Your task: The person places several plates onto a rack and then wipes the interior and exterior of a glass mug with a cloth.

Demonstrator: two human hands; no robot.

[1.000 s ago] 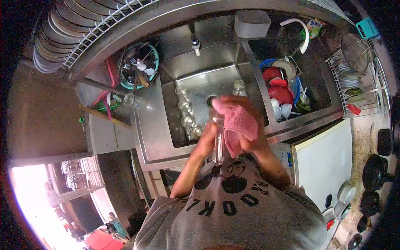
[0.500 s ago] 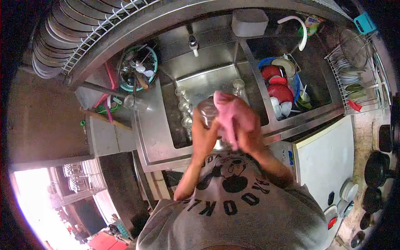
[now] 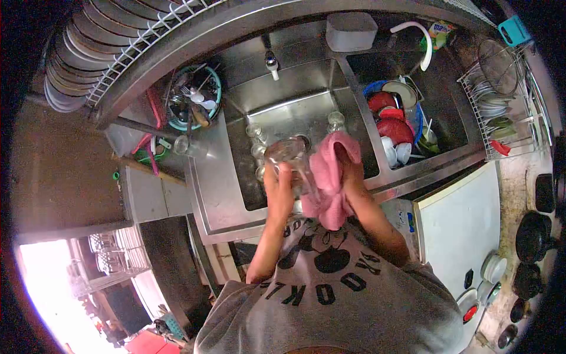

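My left hand (image 3: 279,190) is wrapped round a clear drinking glass (image 3: 287,154), held tilted over the near part of the steel sink (image 3: 289,107). Right beside it, my right hand (image 3: 352,177) grips a pink cloth (image 3: 331,187), which bunches up and hangs down in front of my shirt. The cloth lies against the glass's lower right side and hides most of my right fingers. Several clear glasses (image 3: 254,131) stand along the sink's left side, and another glass (image 3: 336,121) stands at its right.
A single glass (image 3: 183,145) rests on the left drainboard, near a basin of cutlery (image 3: 215,109). In the right sink, a blue basin (image 3: 420,123) holds red and white dishes. A faucet (image 3: 272,65) juts out at the back. Plates (image 3: 66,97) fill the upper-left rack.
The cloth has come away from the glass's upper part and now hangs lower, more spread out. My left hand has shifted slightly left, and more of the glass shows.
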